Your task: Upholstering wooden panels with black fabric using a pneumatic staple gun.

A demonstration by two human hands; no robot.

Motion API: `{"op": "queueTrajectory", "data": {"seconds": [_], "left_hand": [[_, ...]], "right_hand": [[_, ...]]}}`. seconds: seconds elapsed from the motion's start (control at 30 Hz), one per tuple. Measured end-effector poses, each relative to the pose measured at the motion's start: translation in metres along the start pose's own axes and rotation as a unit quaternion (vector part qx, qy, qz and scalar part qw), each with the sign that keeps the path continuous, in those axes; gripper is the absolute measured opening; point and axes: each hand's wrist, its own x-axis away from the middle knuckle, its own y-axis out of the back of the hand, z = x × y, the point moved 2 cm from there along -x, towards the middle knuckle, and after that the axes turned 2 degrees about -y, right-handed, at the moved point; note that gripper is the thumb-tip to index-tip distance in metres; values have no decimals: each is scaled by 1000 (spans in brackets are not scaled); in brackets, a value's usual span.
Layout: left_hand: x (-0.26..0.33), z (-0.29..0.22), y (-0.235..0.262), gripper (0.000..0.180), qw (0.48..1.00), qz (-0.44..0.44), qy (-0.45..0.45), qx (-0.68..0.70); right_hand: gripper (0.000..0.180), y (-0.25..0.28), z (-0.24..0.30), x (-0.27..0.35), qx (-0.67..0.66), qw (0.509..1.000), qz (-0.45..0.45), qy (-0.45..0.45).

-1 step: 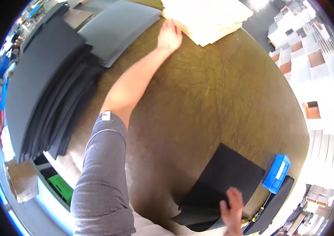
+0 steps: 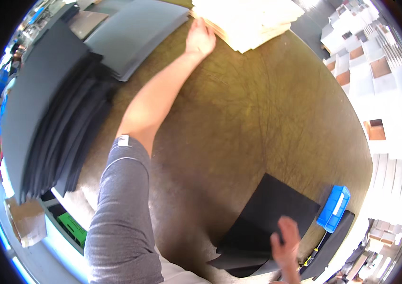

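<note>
My left hand [image 2: 201, 39] reaches far across the table, its fingers stretched out against the near left edge of a stack of pale cream sheets [image 2: 246, 28]. Its fingertips are partly lost in the glare, and no sheet is visibly gripped. Close to me on the right, my right hand [image 2: 287, 242] hovers slightly blurred over a black sheet [image 2: 269, 208], thumb and fingers apart, nothing in them. The black sheet lies at an angle, its near edge lifting in a curve.
Stacked dark grey and black sheets [image 2: 51, 104] stand on the left, with grey translucent sheets [image 2: 137, 33] behind. Beside the black sheet are a blue bin [image 2: 333, 208], a yellow-and-black tool [image 2: 313, 255] and a dark strip [image 2: 331, 244]. White boxes [image 2: 390, 94] fill the right.
My left hand has shifted slightly left and away along the pale stack's edge. My right hand has moved a little right and up over the black sheet.
</note>
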Motion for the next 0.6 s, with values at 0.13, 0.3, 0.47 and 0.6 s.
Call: {"op": "queueTrajectory", "data": {"seconds": [0.13, 0.3, 0.47, 0.6], "left_hand": [[7, -17, -5, 46, 986, 84, 113, 94], [16, -12, -29, 52, 993, 110, 44, -8], [15, -28, -20, 56, 965, 200, 3, -167], [35, -22, -10, 31, 982, 64, -166, -62]], "right_hand": [[29, -8, -14, -186, -226, 973, -13, -51], [53, -46, 6, -428, -506, 854, -32, -112], [50, -76, 41, -505, -507, 846, 61, -154], [47, -82, 56, -518, -503, 838, 75, -199]]}}
